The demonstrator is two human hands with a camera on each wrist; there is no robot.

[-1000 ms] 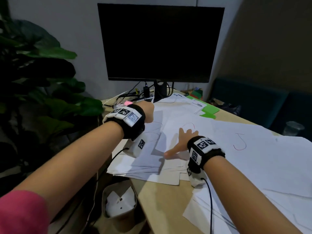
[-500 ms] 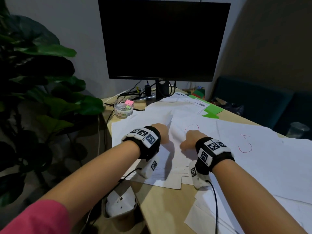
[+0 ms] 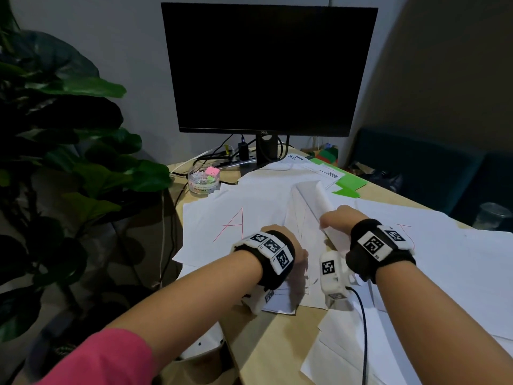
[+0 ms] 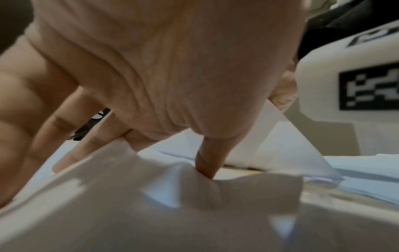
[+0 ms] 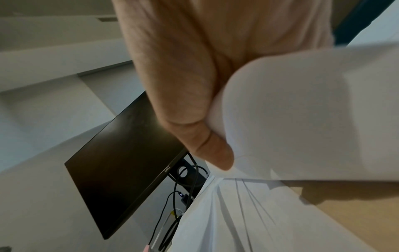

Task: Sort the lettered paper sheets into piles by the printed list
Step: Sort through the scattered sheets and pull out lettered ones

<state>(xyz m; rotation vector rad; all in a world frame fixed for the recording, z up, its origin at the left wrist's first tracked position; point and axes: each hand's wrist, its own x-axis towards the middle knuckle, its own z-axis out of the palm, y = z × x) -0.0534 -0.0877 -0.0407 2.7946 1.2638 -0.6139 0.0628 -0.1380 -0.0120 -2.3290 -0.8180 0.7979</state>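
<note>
Sheets (image 3: pixel 280 198) with red letters lie spread over the counter (image 3: pixel 277 354), from its left edge to its right. The right hand (image 3: pixel 337 220) has its grip clamped on one curled sheet (image 3: pixel 322 201), lifting it. The left hand (image 3: pixel 288 245) presses flat on the stack near the front edge. This looks like picking one sheet; next its letter must be read.

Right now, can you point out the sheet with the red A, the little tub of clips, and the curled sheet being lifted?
A sheet (image 3: pixel 236 218): head view, on the red letter's upper stroke.
Clip tub (image 3: pixel 204 182): head view, on its clear side wall.
Curled sheet (image 3: pixel 319 195): head view, on the rolled edge above the right hand (image 3: pixel 342 218).
</note>
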